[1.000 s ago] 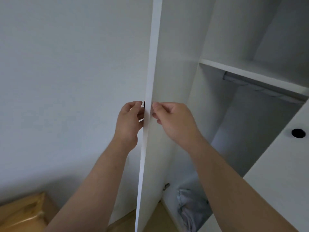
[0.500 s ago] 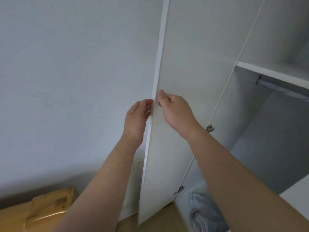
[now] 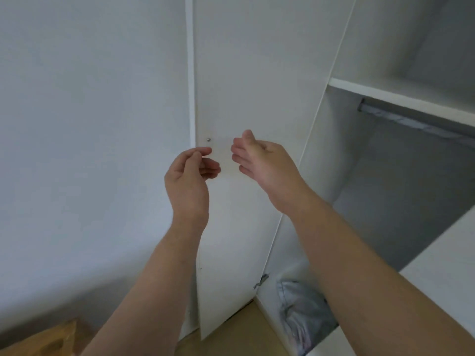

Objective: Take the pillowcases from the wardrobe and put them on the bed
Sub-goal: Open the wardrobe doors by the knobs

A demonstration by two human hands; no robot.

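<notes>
Both the left hand (image 3: 189, 176) and right hand (image 3: 262, 164) have let go of the door (image 3: 244, 73), fingers loosely curled and empty, and the door now swings wider.

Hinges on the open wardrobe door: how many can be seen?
1: a metal hinge low on the door, beside the grey fabric bundle. The right arm may hide others.

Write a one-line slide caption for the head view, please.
Both hands, left and right, hover empty before the open wardrobe door; grey fabric lies inside.
</notes>
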